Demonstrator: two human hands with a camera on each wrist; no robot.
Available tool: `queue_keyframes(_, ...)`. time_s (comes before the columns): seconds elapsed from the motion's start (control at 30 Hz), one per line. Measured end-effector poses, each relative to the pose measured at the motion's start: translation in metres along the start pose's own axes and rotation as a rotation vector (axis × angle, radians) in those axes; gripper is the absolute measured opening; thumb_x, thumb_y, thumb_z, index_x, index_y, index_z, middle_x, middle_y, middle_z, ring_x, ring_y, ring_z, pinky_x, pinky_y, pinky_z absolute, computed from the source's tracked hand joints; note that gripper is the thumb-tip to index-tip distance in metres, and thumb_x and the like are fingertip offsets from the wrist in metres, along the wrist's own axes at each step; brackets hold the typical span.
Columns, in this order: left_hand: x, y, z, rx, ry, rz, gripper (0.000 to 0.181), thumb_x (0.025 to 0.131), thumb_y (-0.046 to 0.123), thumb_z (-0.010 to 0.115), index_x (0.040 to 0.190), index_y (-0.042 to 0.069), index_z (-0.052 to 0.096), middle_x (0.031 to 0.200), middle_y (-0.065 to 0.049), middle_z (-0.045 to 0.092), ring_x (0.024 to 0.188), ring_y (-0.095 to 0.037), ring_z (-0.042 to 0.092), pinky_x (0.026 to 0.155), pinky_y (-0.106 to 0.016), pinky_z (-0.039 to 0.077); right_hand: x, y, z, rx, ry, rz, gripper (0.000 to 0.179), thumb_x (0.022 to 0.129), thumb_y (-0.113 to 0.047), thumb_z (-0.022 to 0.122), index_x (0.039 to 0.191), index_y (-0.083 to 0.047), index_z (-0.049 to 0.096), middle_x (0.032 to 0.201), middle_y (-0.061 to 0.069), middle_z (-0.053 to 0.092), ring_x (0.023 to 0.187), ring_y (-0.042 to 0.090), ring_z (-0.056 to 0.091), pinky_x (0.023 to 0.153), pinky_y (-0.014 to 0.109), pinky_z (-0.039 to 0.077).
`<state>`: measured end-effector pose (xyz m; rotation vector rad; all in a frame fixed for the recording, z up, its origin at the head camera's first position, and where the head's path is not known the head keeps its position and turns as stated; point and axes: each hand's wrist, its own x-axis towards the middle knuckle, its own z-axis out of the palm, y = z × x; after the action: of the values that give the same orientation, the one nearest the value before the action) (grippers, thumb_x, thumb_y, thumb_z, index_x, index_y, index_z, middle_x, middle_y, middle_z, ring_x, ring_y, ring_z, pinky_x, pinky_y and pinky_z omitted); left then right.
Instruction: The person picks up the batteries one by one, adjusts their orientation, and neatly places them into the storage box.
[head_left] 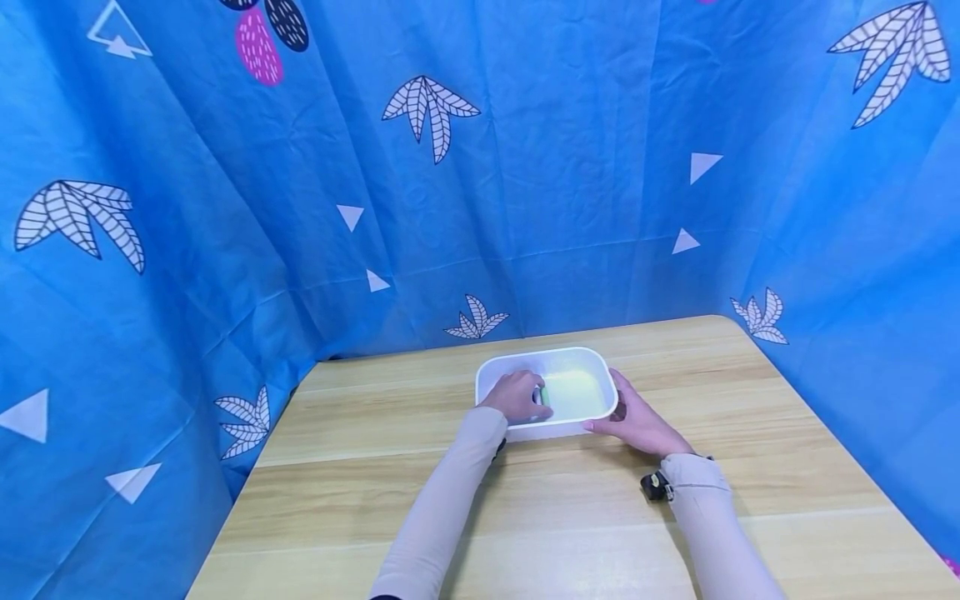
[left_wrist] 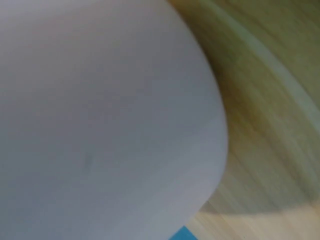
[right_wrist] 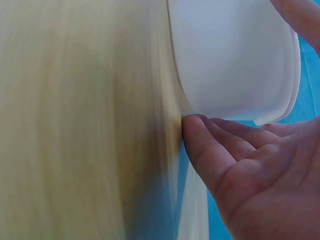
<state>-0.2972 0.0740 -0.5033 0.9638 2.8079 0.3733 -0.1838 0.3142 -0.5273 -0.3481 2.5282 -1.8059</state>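
A white plastic bin [head_left: 573,358] with rounded corners sits on the wooden table. Inside it, toward the left part, my left hand [head_left: 516,397] pinches a small green-and-white object [head_left: 545,395] between thumb and fingers. The hand hides much of that object, so its kind is unclear. At the bin's right end, my right hand [head_left: 637,417] holds the near right corner, thumb by the rim and fingers along the end wall. The right wrist view shows the right hand's fingers [right_wrist: 205,145] against the bin's outer wall. Only the bin's outside [left_wrist: 110,120] fills the left wrist view.
Light wood tabletop [head_left: 360,492] spreads around the bin. A blue patterned curtain [head_left: 570,167] hangs behind the table and along both sides. On the right wrist is a small black device [head_left: 655,487] on a strap.
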Motion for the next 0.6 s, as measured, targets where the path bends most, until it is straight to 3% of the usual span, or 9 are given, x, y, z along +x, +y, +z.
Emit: queue_keyframes(0.6,0.0005,-0.0008,0.0005,0.005,-0.005,-0.013,0.057,0.085,0.043,0.084,0.13,0.01,0.071,0.126,-0.002,0.074,0.117,-0.017,0.066,0.109,-0.034,0.051,0.0001,-0.0017,0.0006,0.009,0.0,-0.006,0.112,0.085,-0.024,0.086,0.165,-0.009,0.009,0.163,0.029,0.032,0.145,0.05,0.043,0.116,0.059,0.041)
